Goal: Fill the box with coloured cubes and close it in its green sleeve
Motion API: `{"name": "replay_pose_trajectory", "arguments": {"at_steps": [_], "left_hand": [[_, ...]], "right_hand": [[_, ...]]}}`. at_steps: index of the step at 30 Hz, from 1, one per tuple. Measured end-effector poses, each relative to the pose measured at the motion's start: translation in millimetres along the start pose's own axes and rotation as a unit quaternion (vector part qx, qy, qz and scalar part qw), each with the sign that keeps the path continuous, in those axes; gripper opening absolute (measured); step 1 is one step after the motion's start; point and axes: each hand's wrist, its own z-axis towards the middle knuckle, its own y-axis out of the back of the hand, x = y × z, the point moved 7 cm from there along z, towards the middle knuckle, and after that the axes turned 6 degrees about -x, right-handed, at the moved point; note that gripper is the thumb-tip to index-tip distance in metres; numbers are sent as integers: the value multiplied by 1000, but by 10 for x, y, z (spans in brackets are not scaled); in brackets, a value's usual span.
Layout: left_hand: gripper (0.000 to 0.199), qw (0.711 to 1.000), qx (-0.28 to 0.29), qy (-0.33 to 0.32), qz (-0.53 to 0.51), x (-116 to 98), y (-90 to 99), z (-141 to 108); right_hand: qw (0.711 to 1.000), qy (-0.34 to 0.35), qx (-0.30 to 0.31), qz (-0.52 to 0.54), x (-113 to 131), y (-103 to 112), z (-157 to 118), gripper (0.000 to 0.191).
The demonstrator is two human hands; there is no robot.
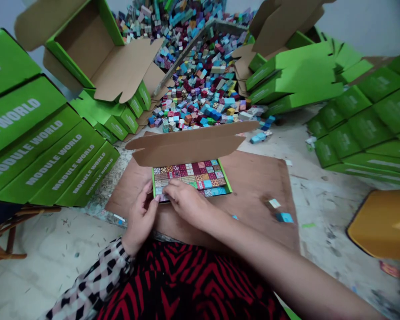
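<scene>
Packing workshop, stacked green printed cartons (36,153), great heap of loose patterned blocks (200,86)

So the box (225,177) sits on a board (253,178), rows of blocks (206,171) inside. Straight behind it there's a huge pile (200,89) of more. One stack (46,155) on the left, another stack (363,120) on the right, plus two strays (284,218) on the board, right of the box.

Your left hand (142,218) is at the near left corner of the open box (225,177). Your right hand (186,200) bends over its patterned blocks (186,171). Far off, loose blocks (200,84) lie heaped
</scene>
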Motion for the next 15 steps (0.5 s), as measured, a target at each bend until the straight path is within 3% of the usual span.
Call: {"name": "replay_pose_trajectory", "arguments": {"at_steps": [4, 8, 10, 12, 14, 15], "left_hand": [[54, 998, 4, 29, -54, -50, -77, 62], [70, 994, -10, 71, -85, -45, -140, 158], [76, 992, -5, 90, -83, -35, -168, 199], [80, 992, 5, 102, -80, -34, -186, 225], [82, 992, 7, 103, -72, -41, -187, 238], [82, 993, 6, 101, -68, -45, -183, 240]], "right_hand": [[1000, 5, -14, 4, 62, 48, -140, 26], [991, -1, -132, 6, -206, 533, -561, 27], [976, -69, -204, -35, -567, 864, -915, 25], [931, -209, -270, -126, -1016, 1162, -1362, 27], [881, -345, -248, -209, -1388, 1255, -1774, 36], [868, -381, -224, -225, -1507, 1229, -1921, 41]]}}
